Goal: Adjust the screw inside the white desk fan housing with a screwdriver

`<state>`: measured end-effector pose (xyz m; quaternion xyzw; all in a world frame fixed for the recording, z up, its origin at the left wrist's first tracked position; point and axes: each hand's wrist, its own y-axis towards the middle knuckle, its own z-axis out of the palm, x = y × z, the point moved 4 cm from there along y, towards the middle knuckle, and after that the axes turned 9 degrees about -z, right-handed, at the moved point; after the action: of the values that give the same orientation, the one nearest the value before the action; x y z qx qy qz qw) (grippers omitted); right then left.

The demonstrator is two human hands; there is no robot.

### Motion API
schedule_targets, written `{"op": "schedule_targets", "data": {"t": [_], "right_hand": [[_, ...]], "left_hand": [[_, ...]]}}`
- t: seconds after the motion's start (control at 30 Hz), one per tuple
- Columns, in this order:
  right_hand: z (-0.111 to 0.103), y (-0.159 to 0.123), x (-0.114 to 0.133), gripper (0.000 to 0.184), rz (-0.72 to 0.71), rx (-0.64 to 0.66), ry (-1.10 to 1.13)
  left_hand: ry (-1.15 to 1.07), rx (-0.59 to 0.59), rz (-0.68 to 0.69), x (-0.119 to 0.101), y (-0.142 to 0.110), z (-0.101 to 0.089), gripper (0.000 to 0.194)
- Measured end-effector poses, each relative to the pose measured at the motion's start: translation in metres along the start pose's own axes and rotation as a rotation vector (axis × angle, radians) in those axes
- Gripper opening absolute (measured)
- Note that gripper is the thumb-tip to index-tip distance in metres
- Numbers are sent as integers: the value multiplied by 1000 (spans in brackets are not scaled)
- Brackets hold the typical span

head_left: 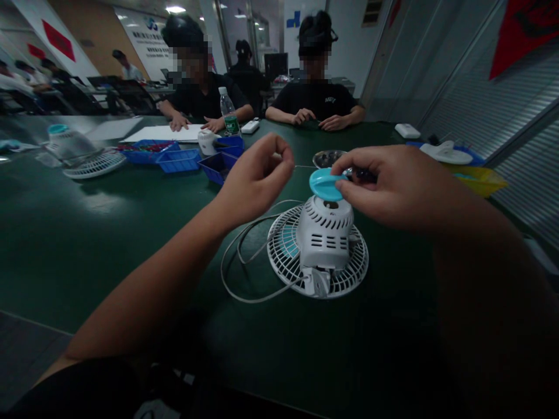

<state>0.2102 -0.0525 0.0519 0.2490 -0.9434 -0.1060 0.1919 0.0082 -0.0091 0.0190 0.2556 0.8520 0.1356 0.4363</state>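
A white electric fan head [325, 238] lies grille-down on the table, its motor housing pointing up with a hole in the top. Just above that hole, my right hand [384, 180] pinches a turquoise knob [326, 185] with a raised ridge across it. A dark object [364, 176], partly hidden, sits under the curled fingers of the same hand. My left hand [261, 174] is raised to the left of the fan, fingers curled towards the thumb; whatever they hold, if anything, is hidden. A pale cord [227, 279] loops on the table beside the grille [279, 244].
Blue bins [179, 161] stand left of centre, near a second fan [94, 163] with a turquoise top. Behind my right hand are a metal dish [327, 157] and a yellow tray [484, 181]. Two people sit across the table, beside a bottle [229, 110].
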Motion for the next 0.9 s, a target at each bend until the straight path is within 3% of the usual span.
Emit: {"op": "schedule_targets", "data": {"t": [0.1, 0.23, 0.33, 0.57, 0.77, 0.9], "right_hand": [[-2, 0, -8, 33, 74, 86, -24], [3, 2, -13, 33, 92, 159, -39], [7, 4, -12, 29, 46, 172, -45], [11, 4, -13, 29, 65, 220, -57], [12, 5, -13, 30, 64, 240, -25], [14, 5, -15, 29, 69, 240, -11]], "left_hand": [[-17, 19, -54, 4, 2, 4, 8], [-26, 109, 21, -2, -1, 10, 8], [-9, 227, 61, -5, -4, 16, 11], [45, 388, 180, 0, -8, 26, 44], [49, 470, 283, -5, -10, 31, 43], [51, 509, 277, -6, -12, 33, 44]]}}
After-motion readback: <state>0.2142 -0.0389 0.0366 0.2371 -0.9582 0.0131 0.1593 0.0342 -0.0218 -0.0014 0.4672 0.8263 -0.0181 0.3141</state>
